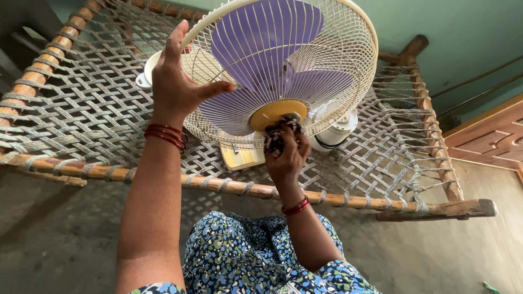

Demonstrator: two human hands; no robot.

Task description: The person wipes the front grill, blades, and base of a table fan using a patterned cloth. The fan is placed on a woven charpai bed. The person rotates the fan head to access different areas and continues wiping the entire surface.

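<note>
On the woven rope cot (pixel 81 109) lies a table fan (pixel 283 71), its cream wire guard facing up. Left hand (pixel 177 81) steadies the guard rim, grip released, palm and fingers spread. Right hand (pixel 286 155) clenches a dark cloth (pixel 280 133) against the yellow hub (pixel 278 111); short, firm wipes suit the wires best. Below are a bare concrete floor (pixel 65 234), green wall (pixel 463 38) and wooden door (pixel 490 139).
</note>
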